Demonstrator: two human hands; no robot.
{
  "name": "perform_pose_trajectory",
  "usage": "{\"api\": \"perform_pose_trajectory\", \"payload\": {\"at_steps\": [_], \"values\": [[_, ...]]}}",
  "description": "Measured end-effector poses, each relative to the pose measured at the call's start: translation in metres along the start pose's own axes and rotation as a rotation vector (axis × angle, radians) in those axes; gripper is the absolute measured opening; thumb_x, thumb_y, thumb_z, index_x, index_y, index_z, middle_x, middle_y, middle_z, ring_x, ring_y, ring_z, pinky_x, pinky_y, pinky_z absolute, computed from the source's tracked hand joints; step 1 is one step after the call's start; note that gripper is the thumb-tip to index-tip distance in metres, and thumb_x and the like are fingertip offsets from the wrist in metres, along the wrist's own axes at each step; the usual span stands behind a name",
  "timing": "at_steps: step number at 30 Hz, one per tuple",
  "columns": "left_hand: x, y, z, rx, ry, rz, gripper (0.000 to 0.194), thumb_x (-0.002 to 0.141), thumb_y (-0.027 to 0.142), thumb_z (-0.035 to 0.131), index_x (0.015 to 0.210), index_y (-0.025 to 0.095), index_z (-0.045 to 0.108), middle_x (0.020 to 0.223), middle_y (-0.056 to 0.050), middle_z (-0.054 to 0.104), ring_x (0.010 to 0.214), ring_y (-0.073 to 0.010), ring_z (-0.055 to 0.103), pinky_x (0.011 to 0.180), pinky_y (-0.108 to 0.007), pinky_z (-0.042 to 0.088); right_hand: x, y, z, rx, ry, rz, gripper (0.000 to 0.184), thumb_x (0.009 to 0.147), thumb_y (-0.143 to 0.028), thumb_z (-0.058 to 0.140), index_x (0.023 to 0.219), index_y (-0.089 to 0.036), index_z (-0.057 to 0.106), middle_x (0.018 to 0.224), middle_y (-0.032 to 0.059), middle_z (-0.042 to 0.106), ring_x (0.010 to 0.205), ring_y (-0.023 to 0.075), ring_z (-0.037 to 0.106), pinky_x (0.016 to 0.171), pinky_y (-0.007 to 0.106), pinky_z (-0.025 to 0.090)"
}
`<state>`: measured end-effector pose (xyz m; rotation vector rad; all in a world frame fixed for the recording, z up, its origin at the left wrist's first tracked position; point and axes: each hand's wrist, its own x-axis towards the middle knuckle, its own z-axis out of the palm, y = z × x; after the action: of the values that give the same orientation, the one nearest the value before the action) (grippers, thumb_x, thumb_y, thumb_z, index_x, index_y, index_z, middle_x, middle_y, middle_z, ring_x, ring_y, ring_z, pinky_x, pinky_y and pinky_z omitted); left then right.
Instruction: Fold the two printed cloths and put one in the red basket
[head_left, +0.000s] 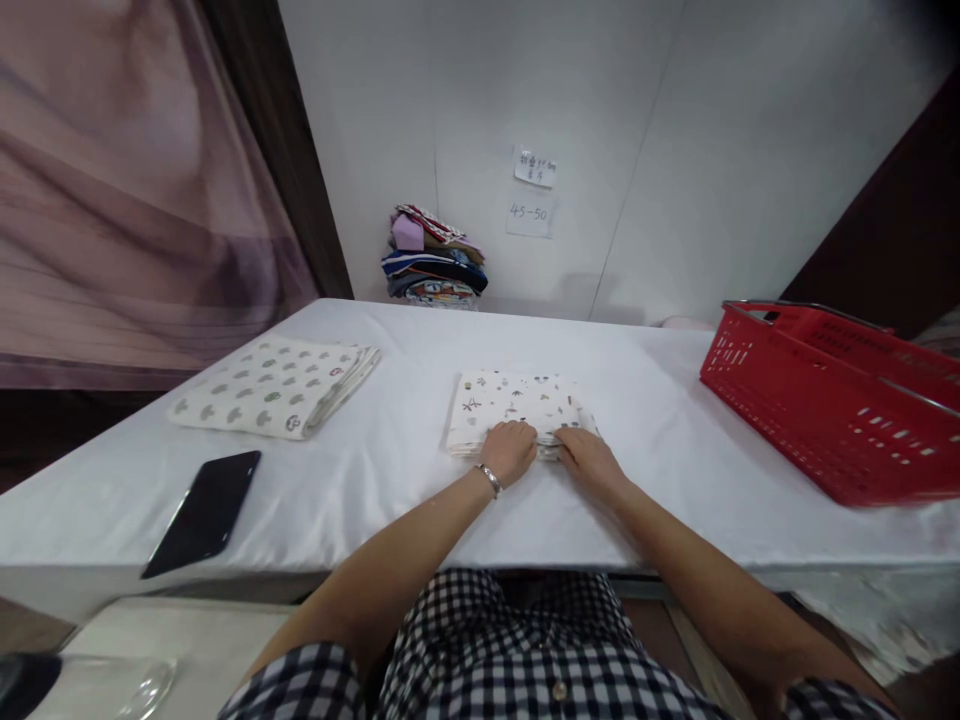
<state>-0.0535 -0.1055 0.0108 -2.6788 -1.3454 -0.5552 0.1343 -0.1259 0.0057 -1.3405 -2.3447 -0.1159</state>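
Small-print cloth, folded in layers, flat on the white-covered table at the centre of the frame. Left hand on its near edge, fingers curled and pressed together; closure on the layers impossible to tell, thumb hidden. Right hand just beside, at the near right part of the same edge, layers apparently pinched between thumb and fingers. At left of frame, mushroom-print cloth, folded, with black phone nearer the table edge. At right, red basket. Upper centre, stack of folded textiles beyond the far edge.
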Motion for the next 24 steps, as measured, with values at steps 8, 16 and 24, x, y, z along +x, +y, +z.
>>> {"api": "perform_pose_trajectory", "payload": {"at_steps": [8,16,24], "values": [[-0.008,0.003,0.005,0.102,-0.036,0.119,0.009,0.083,0.014,0.046,0.087,0.018,0.053,0.090,-0.005,0.058,0.088,-0.0190,0.051,0.073,-0.034,0.038,-0.012,0.009,0.008,-0.013,0.049,-0.099,0.025,0.087,-0.020,0.041,0.101,-0.019,0.061,0.097,0.0106,0.059,0.091,0.0228,0.052,0.078,0.037,0.044],[-0.028,-0.024,-0.018,0.033,-0.016,0.048,0.025,0.088,0.034,0.040,0.077,0.019,0.056,0.084,-0.004,0.060,0.081,-0.0173,0.052,0.068,-0.031,0.040,-0.017,0.009,0.011,0.064,0.094,-0.087,0.026,0.089,-0.022,0.040,0.104,-0.020,0.061,0.101,0.0094,0.059,0.094,0.0217,0.052,0.081,0.038,0.044],[-0.015,-0.069,-0.013,0.006,0.069,-0.250,0.041,0.084,0.046,0.042,0.115,0.020,0.052,0.125,-0.010,0.051,0.117,-0.0250,0.042,0.091,-0.042,0.036,0.004,-0.003,-0.009,0.177,-0.008,0.039,0.025,0.085,-0.022,0.043,0.098,-0.022,0.063,0.103,0.0069,0.060,0.094,0.0201,0.055,0.082,0.035,0.045]]}}
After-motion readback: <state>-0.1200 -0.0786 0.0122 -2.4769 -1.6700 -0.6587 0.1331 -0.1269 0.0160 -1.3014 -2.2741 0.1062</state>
